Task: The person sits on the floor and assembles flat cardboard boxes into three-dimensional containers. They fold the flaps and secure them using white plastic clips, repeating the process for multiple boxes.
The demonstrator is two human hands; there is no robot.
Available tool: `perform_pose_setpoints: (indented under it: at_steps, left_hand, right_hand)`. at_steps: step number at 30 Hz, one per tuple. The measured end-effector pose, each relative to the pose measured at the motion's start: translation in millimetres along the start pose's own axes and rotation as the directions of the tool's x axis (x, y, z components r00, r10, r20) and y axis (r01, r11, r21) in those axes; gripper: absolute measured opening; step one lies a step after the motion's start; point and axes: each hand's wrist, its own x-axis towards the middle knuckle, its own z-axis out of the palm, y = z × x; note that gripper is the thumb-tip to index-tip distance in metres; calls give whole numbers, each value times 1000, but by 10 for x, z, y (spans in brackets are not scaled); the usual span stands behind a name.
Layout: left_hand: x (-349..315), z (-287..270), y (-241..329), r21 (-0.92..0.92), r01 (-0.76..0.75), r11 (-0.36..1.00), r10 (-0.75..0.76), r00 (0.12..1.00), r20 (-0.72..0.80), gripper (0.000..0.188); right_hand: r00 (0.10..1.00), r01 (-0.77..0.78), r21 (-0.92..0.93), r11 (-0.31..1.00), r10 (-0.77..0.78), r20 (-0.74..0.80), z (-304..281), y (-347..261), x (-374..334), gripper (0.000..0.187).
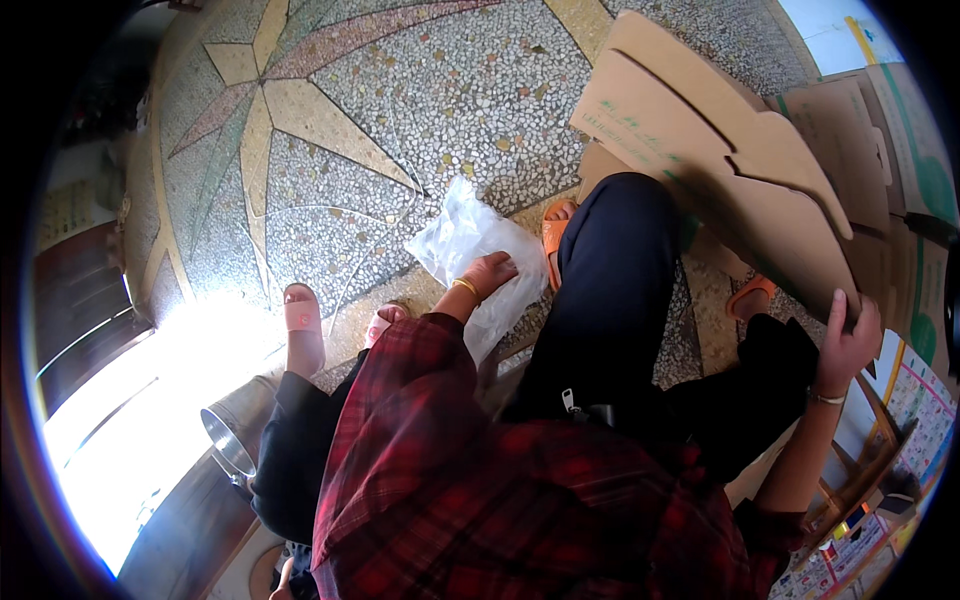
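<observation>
A crumpled, see-through plastic bag [515,250] hangs from my left hand [488,274]. The fingers are closed on its gathered film, and a yellow bangle circles that wrist. On the right, a large flattened cardboard box [690,140] leans across my right leg, its flaps layered and green print on its face. My right hand [850,343] grips the box's lower right corner, with the thumb on the near face and part of the fingers hidden. My two orange slippers [553,250] show beside my dark trouser legs.
Speckled terrazzo floor [450,100] with an inlaid star spreads ahead. Another person's pink slippers [302,316] and dark legs are close at my left, near a metal bucket [235,430]. More cardboard [840,130] stands at the right. A thin pale cord [335,210] curves over the floor.
</observation>
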Motion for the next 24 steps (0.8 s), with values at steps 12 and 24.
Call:
perform_pose_setpoints:
  at_steps: [12,24]
  left_hand:
    - [-188,-450,501,-446,33,894,-124,976,-176,26]
    - [-953,-352,3122,-538,-452,711,506,861,-54,12]
  right_hand:
    - [994,65,-53,997,-69,-88,-51,128,-191,23]
    - [972,156,45,987,-145,-184,-227,167,-301,20]
